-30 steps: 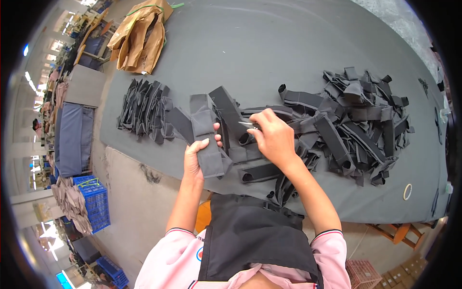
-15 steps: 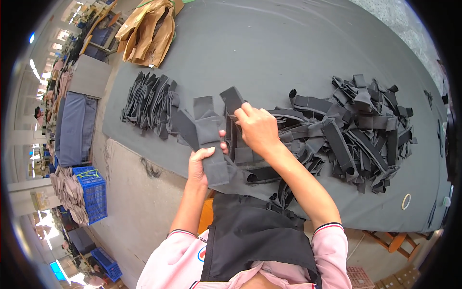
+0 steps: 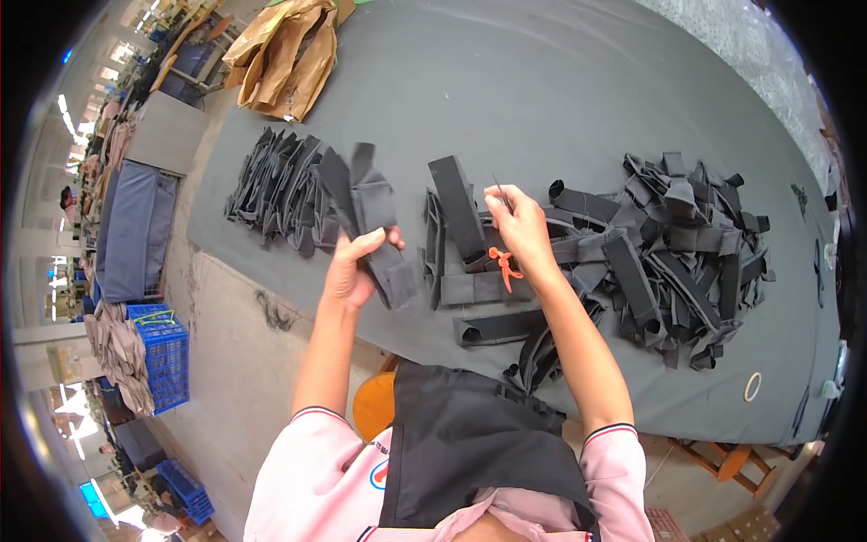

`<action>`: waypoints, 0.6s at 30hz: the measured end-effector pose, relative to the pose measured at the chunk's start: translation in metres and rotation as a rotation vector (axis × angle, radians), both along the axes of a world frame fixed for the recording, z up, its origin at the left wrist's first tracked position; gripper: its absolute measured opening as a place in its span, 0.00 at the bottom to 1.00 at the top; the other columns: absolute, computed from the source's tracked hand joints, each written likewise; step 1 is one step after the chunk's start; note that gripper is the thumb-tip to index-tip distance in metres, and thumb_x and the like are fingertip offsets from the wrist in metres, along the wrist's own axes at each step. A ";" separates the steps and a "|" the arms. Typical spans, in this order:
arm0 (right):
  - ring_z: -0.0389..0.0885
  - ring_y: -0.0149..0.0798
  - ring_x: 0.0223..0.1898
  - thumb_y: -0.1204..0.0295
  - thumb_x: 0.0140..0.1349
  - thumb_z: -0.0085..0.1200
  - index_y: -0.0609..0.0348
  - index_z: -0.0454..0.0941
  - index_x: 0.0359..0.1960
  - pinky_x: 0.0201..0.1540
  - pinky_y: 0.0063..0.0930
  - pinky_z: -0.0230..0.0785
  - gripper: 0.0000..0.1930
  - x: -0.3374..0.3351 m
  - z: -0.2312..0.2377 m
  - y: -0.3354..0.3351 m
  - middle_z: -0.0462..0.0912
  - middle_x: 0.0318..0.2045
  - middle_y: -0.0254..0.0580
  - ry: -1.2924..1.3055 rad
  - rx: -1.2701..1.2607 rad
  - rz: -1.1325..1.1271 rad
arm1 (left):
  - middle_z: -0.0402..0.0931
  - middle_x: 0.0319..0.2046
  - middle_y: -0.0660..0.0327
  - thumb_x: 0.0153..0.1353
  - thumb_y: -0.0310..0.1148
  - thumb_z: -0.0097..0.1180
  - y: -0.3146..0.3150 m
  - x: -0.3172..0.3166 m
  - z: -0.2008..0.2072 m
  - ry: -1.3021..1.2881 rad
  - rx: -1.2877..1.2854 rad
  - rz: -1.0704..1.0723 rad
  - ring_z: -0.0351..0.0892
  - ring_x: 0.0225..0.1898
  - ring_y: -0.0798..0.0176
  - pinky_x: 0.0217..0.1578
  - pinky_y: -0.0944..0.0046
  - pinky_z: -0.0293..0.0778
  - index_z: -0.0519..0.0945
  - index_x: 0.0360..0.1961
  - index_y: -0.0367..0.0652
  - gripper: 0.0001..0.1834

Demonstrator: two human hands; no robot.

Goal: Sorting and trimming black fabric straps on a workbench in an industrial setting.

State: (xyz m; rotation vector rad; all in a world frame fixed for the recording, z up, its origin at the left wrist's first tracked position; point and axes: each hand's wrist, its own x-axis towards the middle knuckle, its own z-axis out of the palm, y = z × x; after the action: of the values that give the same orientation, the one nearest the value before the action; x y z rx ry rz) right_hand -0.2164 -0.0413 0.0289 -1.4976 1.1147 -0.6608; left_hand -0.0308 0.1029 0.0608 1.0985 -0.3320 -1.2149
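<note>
My left hand (image 3: 354, 264) is closed round a folded dark grey fabric strap (image 3: 372, 206), its thumb pressed on top and fingers underneath. Slightly blurred, the strap sticks out above and below the hand. My right hand (image 3: 519, 226) is closed on what look like thread snips (image 3: 501, 188); only a thin dark tip and an orange tie (image 3: 504, 267) show. Just left of that hand, a flat black strap (image 3: 459, 208) lies on the table. A stack of folded straps (image 3: 280, 194) stands left of my left hand, and a loose heap of straps (image 3: 677, 244) spreads to the right.
The grey-covered table (image 3: 542, 81) extends away from me. A brown paper bag (image 3: 284, 59) sits at its far left corner, and a pale ring (image 3: 752, 387) lies near the right edge. On the floor at left stands a blue crate (image 3: 163, 357); an orange stool (image 3: 375, 405) is beside me.
My left hand has moved left with the strap, toward the stack. My right hand has let go of a strap end and shifted right; the dark tip and orange tie now show.
</note>
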 end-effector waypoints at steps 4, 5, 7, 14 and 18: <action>0.81 0.48 0.29 0.66 0.58 0.54 0.63 0.78 0.37 0.34 0.34 0.72 0.12 0.026 0.009 0.003 0.81 0.27 0.50 -0.005 -0.139 0.014 | 0.77 0.29 0.57 0.51 0.30 0.61 -0.010 0.002 -0.021 0.049 0.115 -0.017 0.78 0.31 0.61 0.36 0.61 0.77 0.73 0.39 0.37 0.16; 0.81 0.52 0.30 0.65 0.58 0.54 0.63 0.78 0.34 0.34 0.37 0.72 0.12 0.031 0.018 0.014 0.82 0.27 0.50 0.105 -0.239 0.142 | 0.78 0.28 0.58 0.50 0.31 0.63 -0.010 0.010 -0.029 -0.003 0.217 -0.023 0.79 0.30 0.62 0.33 0.63 0.78 0.74 0.38 0.36 0.16; 0.81 0.56 0.30 0.61 0.57 0.55 0.63 0.78 0.29 0.33 0.43 0.73 0.15 0.039 0.003 0.030 0.81 0.25 0.52 0.329 -0.294 0.316 | 0.78 0.28 0.57 0.49 0.32 0.64 -0.010 0.024 -0.040 -0.025 0.289 -0.042 0.79 0.30 0.62 0.33 0.63 0.78 0.75 0.38 0.36 0.17; 0.82 0.55 0.33 0.65 0.51 0.58 0.63 0.76 0.36 0.36 0.43 0.74 0.15 0.062 -0.041 0.051 0.82 0.27 0.53 0.620 -0.361 0.342 | 0.79 0.30 0.55 0.50 0.33 0.64 -0.011 0.030 -0.064 -0.034 0.326 -0.035 0.78 0.29 0.64 0.33 0.66 0.77 0.78 0.41 0.34 0.18; 0.74 0.23 0.26 0.80 0.50 0.45 0.63 0.80 0.33 0.31 0.20 0.66 0.11 0.031 0.000 0.008 0.82 0.25 0.36 0.019 0.139 0.233 | 0.79 0.40 0.55 0.55 0.30 0.57 -0.008 0.036 -0.041 0.048 0.225 0.024 0.79 0.35 0.64 0.35 0.64 0.78 0.76 0.44 0.32 0.16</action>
State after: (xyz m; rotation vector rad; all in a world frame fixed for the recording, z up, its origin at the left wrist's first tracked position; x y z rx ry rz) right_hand -0.1856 -0.0330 0.0286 -1.4879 0.9620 -0.4013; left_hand 0.0053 0.0949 0.0195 1.2605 -0.1462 -1.2772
